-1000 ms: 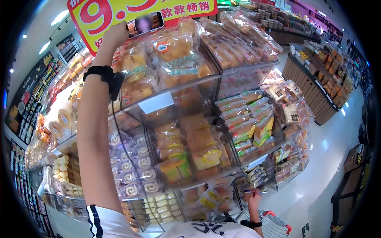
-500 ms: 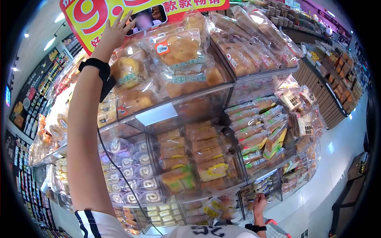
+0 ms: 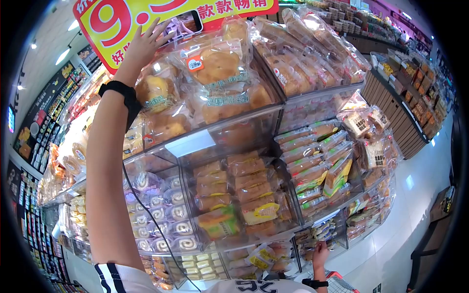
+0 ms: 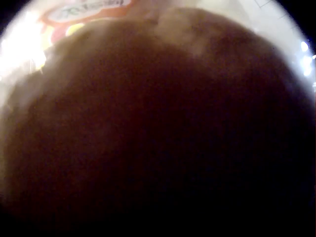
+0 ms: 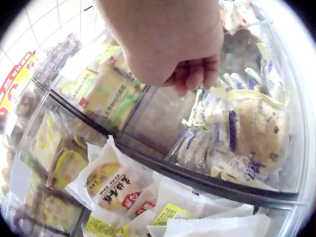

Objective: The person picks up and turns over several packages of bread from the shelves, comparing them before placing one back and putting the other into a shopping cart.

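Observation:
My left hand [image 3: 144, 49] is raised to the top of the bread display with its fingers spread, right at the left end of a phone [image 3: 185, 25] that lies sideways against the price sign. The left wrist view is mostly dark and blurred. Low on the right, my right hand [image 5: 173, 44] hangs over a clear bin of wrapped bread, fingers [image 5: 195, 76] curled. The fingertips are right at the upright seal of a bread package [image 5: 198, 106]; whether they pinch it I cannot tell, as the thumb is hidden. A larger wrapped bread [image 5: 261, 121] lies beside it.
Tiered clear bins hold bagged buns [image 3: 215, 68], swirl rolls [image 3: 185, 243] and sliced loaves [image 3: 259, 210]. A dark cable [image 3: 146, 210] hangs from the left wrist. A shopping cart [image 3: 337, 283] stands beside my right arm, and a slatted counter [image 3: 395, 107] is across the aisle.
My left hand has gone from curled fingers at the phone's end to spread fingers. The phone's screen picture has changed. My right hand has shifted slightly right and down in the head view.

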Available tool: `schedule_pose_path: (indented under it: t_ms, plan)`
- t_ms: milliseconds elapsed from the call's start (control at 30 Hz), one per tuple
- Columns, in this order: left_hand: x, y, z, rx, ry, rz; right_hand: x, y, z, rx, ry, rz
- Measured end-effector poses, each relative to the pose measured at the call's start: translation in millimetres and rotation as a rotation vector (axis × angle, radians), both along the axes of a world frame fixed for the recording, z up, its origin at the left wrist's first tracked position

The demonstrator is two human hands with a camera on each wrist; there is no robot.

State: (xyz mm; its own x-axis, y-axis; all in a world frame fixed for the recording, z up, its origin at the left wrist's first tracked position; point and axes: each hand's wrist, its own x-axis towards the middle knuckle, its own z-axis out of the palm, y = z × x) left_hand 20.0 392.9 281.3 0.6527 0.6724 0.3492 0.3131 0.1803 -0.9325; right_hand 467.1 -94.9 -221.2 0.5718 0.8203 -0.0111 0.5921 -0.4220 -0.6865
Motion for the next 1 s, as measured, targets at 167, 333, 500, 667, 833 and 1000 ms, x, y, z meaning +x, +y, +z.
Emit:
schedule_pose_path:
  t_ms: [167, 333, 500, 667, 833, 1000]
  plan:
    - [-5.7, 4.7, -0.5, 0.002, 0.04, -0.033, -1.4, 1.5, -2.5, 0.02, -0.033, 0.019]
    - [-5.3, 1.3, -1.6, 0.039, -0.039, 0.03, -2.4, 3.2, -6.4, 0.032, -0.049, 0.04]
    - [-5.7, 4.1, -2.7, 0.075, -0.052, 0.106, -2.8, 5.1, -9.2, 0.071, -0.024, 0.039]
    - [-1.7, -2.8, -2.8, 0.061, -0.066, 0.134, -4.0, 5.5, -12.3, 0.075, -0.008, 0.049]
    - [1.4, -5.0, -3.8, 0.039, -0.037, 0.127, -2.6, 4.5, -20.5, 0.061, -0.025, 0.042]
    - [-0.8, -5.5, -5.4, 0.05, -0.015, 0.08, -3.7, 5.8, -20.0, 0.054, -0.032, 0.042]
